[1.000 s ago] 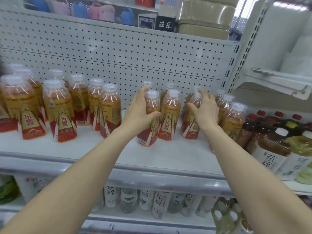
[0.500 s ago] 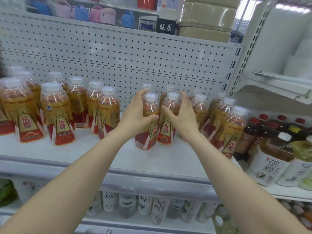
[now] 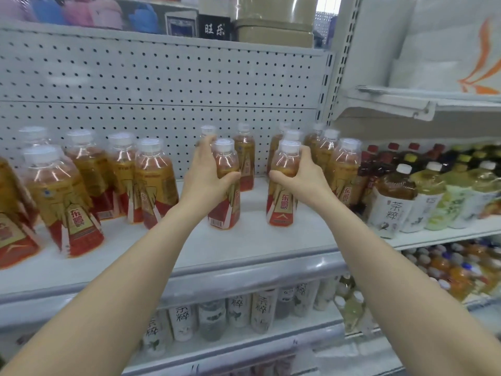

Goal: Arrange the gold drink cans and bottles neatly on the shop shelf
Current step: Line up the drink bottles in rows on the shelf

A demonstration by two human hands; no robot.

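Note:
Gold and red drink bottles with white caps stand on the white shop shelf [image 3: 244, 240]. My left hand [image 3: 207, 175] grips one bottle [image 3: 225, 207] near the shelf's middle, fingers curled round its shoulder. My right hand [image 3: 301, 177] grips a second bottle [image 3: 282, 210] just to the right, a gap between the two. More gold bottles stand behind them [image 3: 244, 161]. Several form a group at the left [image 3: 151, 183], and others stand at the right [image 3: 343, 169].
Tea bottles with white labels [image 3: 390, 204] and dark bottles with red caps crowd the shelf's right end. A pegboard wall [image 3: 162, 90] backs the shelf. A lower shelf holds more tea bottles [image 3: 211, 318]. Boxes and coloured items sit on top.
My right hand has moved left off the right-hand bottles, taken hold of a front bottle and drawn it rightward, apart from the one my left hand holds. The view shifted closer.

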